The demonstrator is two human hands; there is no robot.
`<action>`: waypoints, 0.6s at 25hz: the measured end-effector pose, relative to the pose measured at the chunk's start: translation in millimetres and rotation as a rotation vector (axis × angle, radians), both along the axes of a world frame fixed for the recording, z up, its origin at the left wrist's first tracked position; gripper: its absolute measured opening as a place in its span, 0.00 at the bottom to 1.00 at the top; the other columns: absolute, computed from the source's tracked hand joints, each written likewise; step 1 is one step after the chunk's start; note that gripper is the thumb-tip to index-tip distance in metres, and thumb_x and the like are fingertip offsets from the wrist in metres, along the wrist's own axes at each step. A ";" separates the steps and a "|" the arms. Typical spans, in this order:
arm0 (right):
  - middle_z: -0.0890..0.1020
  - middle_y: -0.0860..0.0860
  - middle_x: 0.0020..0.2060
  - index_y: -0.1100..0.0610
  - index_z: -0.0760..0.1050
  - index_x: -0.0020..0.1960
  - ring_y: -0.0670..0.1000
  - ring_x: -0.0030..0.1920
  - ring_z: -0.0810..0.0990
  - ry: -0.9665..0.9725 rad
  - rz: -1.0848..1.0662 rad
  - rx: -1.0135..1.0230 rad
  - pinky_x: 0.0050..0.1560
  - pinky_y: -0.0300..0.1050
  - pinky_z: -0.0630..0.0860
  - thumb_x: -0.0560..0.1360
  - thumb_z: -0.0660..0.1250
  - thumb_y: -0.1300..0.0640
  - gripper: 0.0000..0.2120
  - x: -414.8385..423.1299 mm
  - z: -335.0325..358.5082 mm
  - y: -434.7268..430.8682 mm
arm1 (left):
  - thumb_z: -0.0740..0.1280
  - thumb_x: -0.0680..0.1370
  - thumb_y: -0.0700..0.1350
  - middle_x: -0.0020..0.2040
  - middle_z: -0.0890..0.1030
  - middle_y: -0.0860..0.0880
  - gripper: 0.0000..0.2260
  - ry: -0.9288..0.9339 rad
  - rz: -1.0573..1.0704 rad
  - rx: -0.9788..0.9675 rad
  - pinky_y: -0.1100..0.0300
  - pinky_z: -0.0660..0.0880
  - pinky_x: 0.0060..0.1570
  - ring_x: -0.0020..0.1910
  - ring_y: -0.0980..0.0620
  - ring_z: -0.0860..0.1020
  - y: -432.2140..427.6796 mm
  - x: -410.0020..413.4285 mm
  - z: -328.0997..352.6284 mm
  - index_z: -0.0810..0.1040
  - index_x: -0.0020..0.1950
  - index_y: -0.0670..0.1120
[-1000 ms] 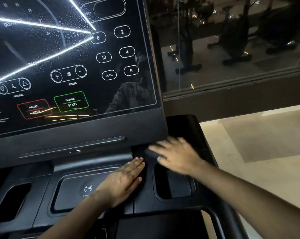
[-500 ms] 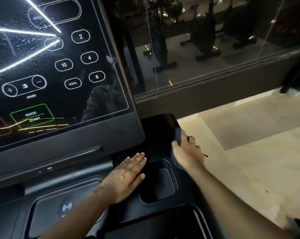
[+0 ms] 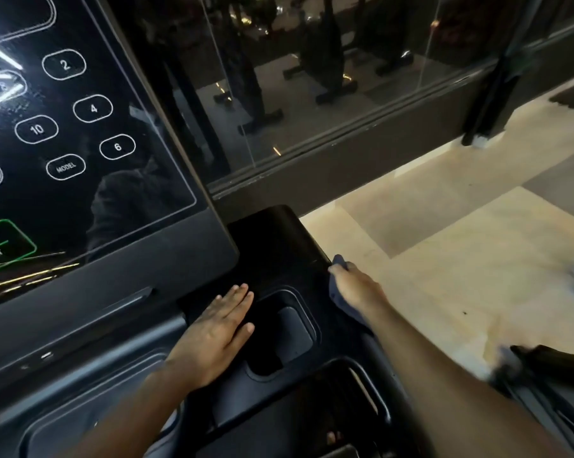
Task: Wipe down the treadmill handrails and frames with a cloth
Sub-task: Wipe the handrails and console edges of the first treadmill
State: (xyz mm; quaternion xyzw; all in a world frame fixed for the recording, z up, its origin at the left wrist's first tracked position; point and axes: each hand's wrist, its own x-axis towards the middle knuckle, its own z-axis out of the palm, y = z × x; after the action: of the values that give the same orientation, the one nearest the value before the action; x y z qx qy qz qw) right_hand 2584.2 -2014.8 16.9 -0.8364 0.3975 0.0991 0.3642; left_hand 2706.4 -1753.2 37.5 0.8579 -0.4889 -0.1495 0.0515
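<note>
The black treadmill console frame (image 3: pixel 279 239) fills the lower left, under the glossy touch display (image 3: pixel 90 133). My left hand (image 3: pixel 216 335) lies flat, fingers straight, on the frame just left of the cup-holder recess (image 3: pixel 288 328). My right hand (image 3: pixel 355 285) grips a dark blue-grey cloth (image 3: pixel 340 300) against the frame's right outer edge; most of the cloth is hidden under the hand. The curved handrail (image 3: pixel 371 388) runs below my right forearm.
A glass partition (image 3: pixel 312 94) with dark exercise machines behind it stands ahead. Beige floor (image 3: pixel 460 259) spreads to the right. Another dark machine part (image 3: pixel 550 358) sits at the lower right edge.
My right hand moved with the cloth from the frame top beside the display to the right outer edge. The view swung right. My left hand stayed flat in place.
</note>
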 end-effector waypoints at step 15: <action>0.46 0.56 0.81 0.50 0.43 0.82 0.63 0.78 0.53 0.059 0.456 -0.455 0.75 0.61 0.59 0.82 0.58 0.50 0.35 -44.3 39.2 114.1 | 0.46 0.80 0.61 0.79 0.45 0.56 0.30 0.092 -0.044 -0.009 0.66 0.40 0.74 0.77 0.63 0.40 33.9 11.2 11.7 0.47 0.80 0.51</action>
State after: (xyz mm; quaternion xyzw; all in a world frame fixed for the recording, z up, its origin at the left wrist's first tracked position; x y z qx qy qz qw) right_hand 2539.9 -1900.7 56.1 -0.9607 0.2221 0.1109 0.1244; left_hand 2717.6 -1719.2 49.2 0.8390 -0.5052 -0.1878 0.0743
